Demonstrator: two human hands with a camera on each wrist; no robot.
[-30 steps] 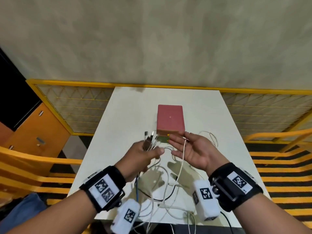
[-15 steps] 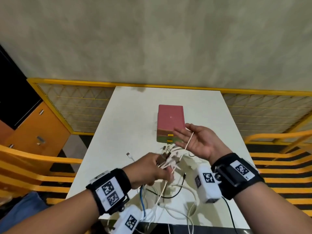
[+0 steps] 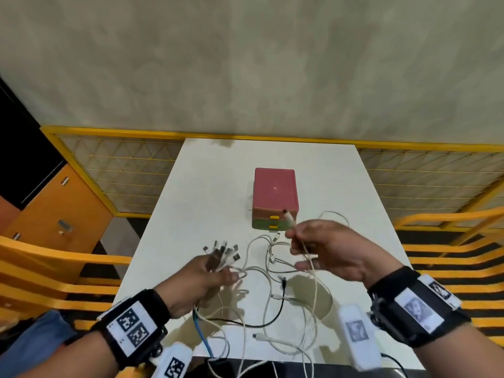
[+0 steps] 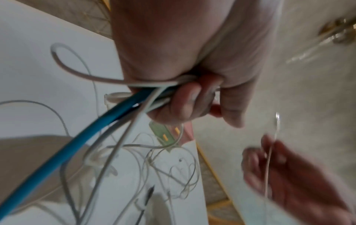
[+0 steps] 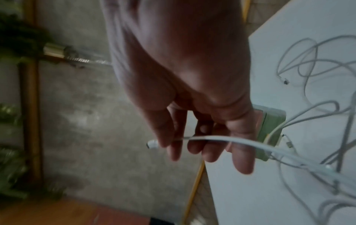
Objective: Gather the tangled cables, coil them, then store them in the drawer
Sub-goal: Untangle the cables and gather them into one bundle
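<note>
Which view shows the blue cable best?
Left wrist: the blue cable runs large and unbroken out of the left hand. Head shows only a short blue stretch below that hand. Right wrist shows none of it.

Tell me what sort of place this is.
Probably a workshop or industrial workspace, not a home: a bare concrete wall, yellow mesh guard fencing behind the white table, and orange cabinets to the left.

White table [image 3: 207,186]; yellow mesh railing [image 3: 122,170]; orange cabinet [image 3: 60,214] at left.
</note>
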